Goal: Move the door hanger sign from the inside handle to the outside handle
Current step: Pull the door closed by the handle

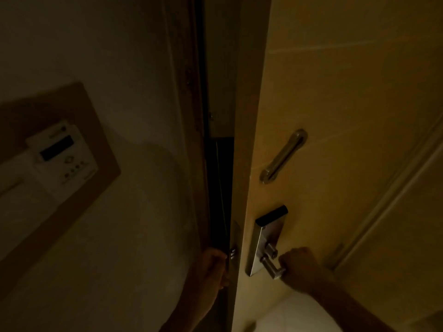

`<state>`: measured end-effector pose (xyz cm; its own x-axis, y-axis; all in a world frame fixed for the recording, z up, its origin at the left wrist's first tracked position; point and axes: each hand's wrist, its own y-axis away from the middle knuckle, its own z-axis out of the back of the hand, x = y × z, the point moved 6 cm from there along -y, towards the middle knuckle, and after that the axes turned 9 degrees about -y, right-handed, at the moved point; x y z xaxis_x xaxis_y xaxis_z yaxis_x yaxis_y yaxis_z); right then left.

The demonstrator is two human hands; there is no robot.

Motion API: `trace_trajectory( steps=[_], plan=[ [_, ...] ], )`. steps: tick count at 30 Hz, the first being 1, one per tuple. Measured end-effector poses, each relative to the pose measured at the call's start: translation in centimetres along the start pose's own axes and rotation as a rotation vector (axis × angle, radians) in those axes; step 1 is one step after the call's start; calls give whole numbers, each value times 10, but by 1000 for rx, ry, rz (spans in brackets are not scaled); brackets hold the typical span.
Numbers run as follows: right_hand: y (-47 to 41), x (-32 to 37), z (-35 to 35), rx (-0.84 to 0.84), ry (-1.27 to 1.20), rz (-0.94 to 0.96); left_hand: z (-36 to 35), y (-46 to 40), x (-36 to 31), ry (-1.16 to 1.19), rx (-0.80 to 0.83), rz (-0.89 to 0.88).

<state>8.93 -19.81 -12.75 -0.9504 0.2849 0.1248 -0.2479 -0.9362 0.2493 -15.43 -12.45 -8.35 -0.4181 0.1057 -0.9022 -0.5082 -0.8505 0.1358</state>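
Right hand [298, 264] fisted round inside handle [271, 265] | left hand [214, 269] behind door [335, 116] edge, grip unclear | sign unseen — I'd judge light, flimsy; hold its loop.

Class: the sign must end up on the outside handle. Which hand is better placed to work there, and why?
Left. The left hand already reaches round the door edge to the outer side; the right hand grips the inside handle. No sign is visible.
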Motion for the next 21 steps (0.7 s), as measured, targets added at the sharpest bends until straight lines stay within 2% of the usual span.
trace_trajectory(
  steps=[9,21],
  plan=[
    [-117,31,-7,58,-495,-110,42,-90,5,-33,-82,77],
    [-276,50,35,17,-648,-102,43,-206,0,78,-195,103]
  ],
)
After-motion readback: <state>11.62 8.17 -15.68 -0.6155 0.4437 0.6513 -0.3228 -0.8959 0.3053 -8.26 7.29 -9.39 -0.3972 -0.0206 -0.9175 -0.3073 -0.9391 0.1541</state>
